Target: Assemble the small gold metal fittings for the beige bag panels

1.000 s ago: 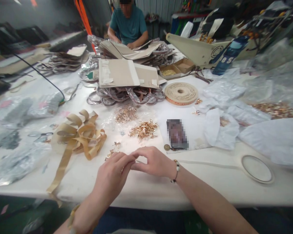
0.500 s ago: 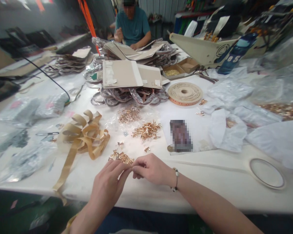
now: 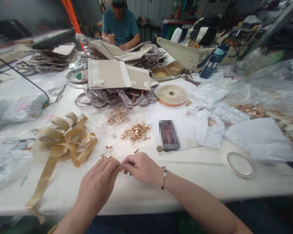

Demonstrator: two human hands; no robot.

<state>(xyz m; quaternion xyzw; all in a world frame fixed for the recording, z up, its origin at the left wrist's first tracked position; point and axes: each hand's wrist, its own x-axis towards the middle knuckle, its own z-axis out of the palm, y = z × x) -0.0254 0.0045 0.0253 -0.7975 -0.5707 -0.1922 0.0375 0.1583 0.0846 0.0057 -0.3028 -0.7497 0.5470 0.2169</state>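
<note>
Gold fitting sits pinched where my left hand and right hand meet; I see loose fittings just beyond the grip and a tape roll well to its right.

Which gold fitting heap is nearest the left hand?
The small heap, partly hidden behind the left hand; the middle heap, the heap on plastic and the rightmost heap lie farther off.
</note>
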